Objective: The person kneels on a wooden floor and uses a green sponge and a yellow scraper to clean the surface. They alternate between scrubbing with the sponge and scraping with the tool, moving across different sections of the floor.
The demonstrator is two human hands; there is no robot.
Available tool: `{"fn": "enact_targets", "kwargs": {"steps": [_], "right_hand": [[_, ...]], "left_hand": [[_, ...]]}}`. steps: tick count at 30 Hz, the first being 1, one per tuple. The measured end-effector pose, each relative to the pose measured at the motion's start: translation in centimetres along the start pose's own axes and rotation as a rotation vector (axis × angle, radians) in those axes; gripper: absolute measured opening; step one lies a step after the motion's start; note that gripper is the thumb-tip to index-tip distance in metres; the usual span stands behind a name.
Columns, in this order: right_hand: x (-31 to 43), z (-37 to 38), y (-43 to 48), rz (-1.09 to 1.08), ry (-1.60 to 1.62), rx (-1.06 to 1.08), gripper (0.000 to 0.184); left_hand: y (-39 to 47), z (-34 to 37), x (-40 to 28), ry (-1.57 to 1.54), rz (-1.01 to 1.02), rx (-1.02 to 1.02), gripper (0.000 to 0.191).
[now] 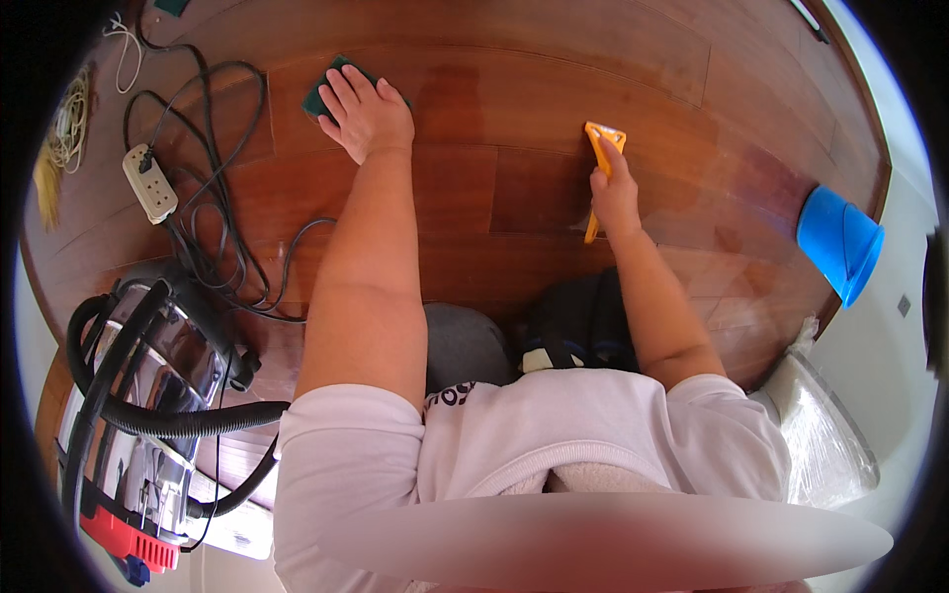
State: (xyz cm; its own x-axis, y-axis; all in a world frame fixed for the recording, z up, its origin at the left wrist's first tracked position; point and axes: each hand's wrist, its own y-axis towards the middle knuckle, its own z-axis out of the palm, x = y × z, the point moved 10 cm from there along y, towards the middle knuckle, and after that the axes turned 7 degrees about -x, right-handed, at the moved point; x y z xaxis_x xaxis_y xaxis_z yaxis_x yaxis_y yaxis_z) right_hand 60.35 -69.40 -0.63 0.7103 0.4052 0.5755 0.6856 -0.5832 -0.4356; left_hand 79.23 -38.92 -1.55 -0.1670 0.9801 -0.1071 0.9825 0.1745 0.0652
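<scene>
My left hand [363, 111] lies flat, fingers spread, on a dark green scouring pad [319, 100] that rests on the reddish-brown wood floor [460, 185]. The palm and fingers hide much of the pad. On the right, my right hand [615, 193] is closed round the handle of a yellow scraper [599, 159], its wide triangular head pointing away from me and the handle's end showing below the fist. Damp-looking darker patches show on the boards between and beyond the hands.
At left are a power strip [150, 184] with tangled black cables, and a shiny canister vacuum cleaner [170, 341] with a ribbed hose [200, 419]. A blue bucket [834, 237] stands by the right wall, near a plastic-wrapped object [823, 430]. Coiled pale cord [72, 122] lies far left.
</scene>
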Motion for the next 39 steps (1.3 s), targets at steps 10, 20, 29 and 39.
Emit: {"fn": "enact_targets", "kwargs": {"steps": [10,20,29,39], "right_hand": [[3.4,1.5,0.1,-0.124,0.002,0.040,0.042],[3.3,2.3,0.1,-0.064,-0.022,0.034,0.042],[4.7,2.4,1.3,-0.024,-0.028,0.049,0.042],[-2.7,-3.9,1.2,-0.029,-0.062,0.161,0.050]], "left_hand": [[0.0,-0.2,-0.2,0.021,0.016,-0.007,0.050],[-0.1,0.0,-0.1,0.030,0.009,0.012,0.051],[0.0,0.2,0.1,0.022,-0.005,0.025,0.052],[0.1,-0.2,0.0,0.048,-0.009,0.015,0.052]]}}
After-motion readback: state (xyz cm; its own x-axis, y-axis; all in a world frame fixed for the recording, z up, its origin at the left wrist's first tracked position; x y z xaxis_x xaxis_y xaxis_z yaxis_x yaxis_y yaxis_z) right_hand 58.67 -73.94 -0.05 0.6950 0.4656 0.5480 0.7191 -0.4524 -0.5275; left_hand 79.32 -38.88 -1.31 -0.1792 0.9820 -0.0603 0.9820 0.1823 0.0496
